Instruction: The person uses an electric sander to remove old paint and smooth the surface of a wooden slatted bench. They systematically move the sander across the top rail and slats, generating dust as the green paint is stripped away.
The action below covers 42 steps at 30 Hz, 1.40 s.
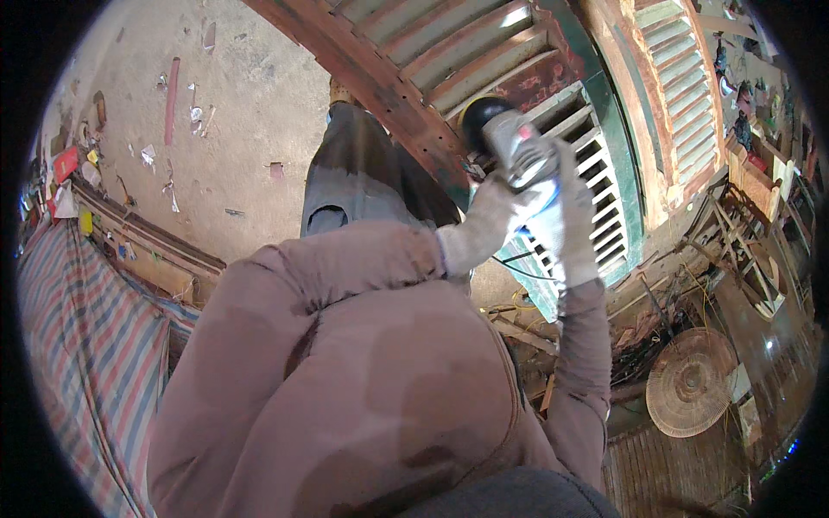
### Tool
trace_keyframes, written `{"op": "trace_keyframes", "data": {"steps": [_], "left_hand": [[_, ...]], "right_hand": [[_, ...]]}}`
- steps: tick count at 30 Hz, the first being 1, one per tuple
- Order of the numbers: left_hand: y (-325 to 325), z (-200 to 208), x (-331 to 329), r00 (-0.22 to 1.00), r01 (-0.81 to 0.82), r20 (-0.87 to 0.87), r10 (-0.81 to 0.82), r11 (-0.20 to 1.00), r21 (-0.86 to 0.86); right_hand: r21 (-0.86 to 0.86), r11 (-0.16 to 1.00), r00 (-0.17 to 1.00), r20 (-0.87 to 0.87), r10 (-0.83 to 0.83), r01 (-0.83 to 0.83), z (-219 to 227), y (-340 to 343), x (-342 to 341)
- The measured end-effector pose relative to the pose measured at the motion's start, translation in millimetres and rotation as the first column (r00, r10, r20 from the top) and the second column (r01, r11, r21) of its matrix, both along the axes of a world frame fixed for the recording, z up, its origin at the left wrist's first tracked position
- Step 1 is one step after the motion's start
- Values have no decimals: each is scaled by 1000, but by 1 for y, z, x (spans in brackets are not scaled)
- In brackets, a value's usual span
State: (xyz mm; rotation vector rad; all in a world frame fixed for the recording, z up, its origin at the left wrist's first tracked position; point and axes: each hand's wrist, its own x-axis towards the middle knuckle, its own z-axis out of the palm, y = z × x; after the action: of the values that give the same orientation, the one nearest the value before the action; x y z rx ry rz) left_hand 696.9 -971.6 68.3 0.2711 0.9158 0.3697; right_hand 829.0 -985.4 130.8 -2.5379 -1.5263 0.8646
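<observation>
Both my hands wear pale work gloves and grip an angle grinder [521, 148] with a grey metal head. A dark round disc [482, 121] with a yellowish rim sits at its far end. My left hand [485, 217] is closed around the near left side of the tool. Along its right side, my right hand [567, 216] is wrapped too, blurred by motion. A bit of blue body shows between the gloves, and a black cord hangs below. The disc is over a louvred wooden shutter [528, 86] with worn reddish paint; whether it touches is unclear.
Another louvred shutter [682, 95] stands to the right. A round woven basket [691, 382] and scrap wood lie at lower right. On the left are a striped tarp [82, 345], a long wooden beam [155, 259] and litter on the concrete floor [242, 112].
</observation>
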Motion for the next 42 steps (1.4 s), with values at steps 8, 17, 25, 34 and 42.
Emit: {"op": "trace_keyframes", "data": {"steps": [8, 17, 25, 34, 42], "left_hand": [[15, 18, 48, 970, 242, -71, -234, 959, 144], [56, -39, 143, 971, 214, -126, -201, 513, 831], [17, 4, 20, 986, 63, -166, -35, 985, 163], [87, -2, 129, 964, 112, 233, -131, 989, 92], [46, 2, 46, 992, 112, 59, -113, 993, 34]], "right_hand": [[38, 987, 984, -86, -154, 158, -10, -18, 48], [85, 939, 937, -140, -320, 333, -3, 43, 113], [92, 994, 987, -144, 65, -52, -10, 10, 15], [80, 950, 943, -175, -284, 301, -14, 65, 117], [53, 984, 976, -147, -159, 168, -6, 35, 40]]}}
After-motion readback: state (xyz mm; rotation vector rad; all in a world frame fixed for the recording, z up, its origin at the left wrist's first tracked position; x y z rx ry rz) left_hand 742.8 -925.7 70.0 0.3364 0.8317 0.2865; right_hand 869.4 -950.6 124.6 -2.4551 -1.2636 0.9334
